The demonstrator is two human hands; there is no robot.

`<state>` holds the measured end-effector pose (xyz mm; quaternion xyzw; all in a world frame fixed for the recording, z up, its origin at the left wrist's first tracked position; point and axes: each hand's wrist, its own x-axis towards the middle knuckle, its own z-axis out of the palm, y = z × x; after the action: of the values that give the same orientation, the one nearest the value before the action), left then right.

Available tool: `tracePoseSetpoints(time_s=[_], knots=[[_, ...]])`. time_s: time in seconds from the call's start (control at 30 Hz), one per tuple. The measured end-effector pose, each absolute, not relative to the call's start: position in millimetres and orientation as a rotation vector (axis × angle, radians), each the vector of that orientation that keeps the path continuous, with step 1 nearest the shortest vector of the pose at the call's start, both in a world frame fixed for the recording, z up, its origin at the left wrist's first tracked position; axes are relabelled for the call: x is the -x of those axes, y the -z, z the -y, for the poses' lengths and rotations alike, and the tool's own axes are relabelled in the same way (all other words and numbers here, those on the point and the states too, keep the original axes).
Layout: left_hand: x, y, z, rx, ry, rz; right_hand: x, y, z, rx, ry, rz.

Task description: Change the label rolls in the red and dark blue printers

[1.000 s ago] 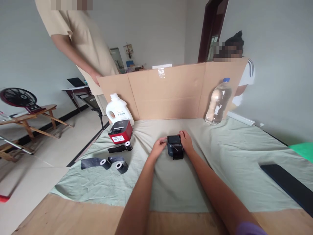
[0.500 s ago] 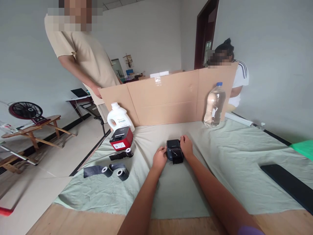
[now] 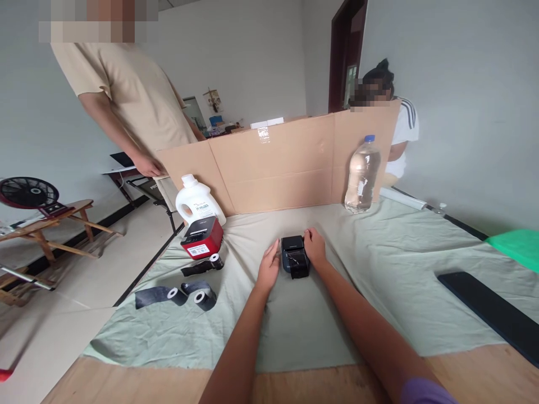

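Observation:
A small black portable printer [image 3: 295,257] lies on the green cloth, with a glossy black strip hanging over its near side. Just left of it is my left hand [image 3: 268,267], its fingers stretched forward and a slim gap between them and the printer. My right hand [image 3: 315,247] rests against the printer's right side, fingers curled in at the far corner; part of the grip is hidden. Off to the left, several dark paper rolls [image 3: 204,301] lie partly unwound. Beyond them sits a red and black printer [image 3: 202,238] with a white label.
A white jug [image 3: 200,203] stands behind the red printer. A cardboard panel [image 3: 273,171] rises along the back, with a clear water bottle [image 3: 362,177] before it. A dark flat slab [image 3: 490,314] lies at right. One person [image 3: 135,101] stands behind the panel; another [image 3: 404,126] is at right.
My left hand has eased off the printer, its fingers straightening. My right hand stays at the printer's right side. The whole view has shifted slightly.

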<state>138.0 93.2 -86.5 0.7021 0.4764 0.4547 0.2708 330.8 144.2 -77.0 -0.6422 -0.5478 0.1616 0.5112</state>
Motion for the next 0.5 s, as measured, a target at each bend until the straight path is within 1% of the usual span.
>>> tracePoseSetpoints(time_s=[0.13,0.3,0.5], knots=[[-139,82,-86,-1.964,-1.186,-1.205,-331,77,-144,1.541,-0.389,1.327],[-147,77,-83,-1.795,-1.163,-1.143,-332,76,-144,1.532,-0.408,1.329],[-160,55,-115,-1.591,-1.184,-1.090,-331,75,-143,1.516,-0.414,1.335]])
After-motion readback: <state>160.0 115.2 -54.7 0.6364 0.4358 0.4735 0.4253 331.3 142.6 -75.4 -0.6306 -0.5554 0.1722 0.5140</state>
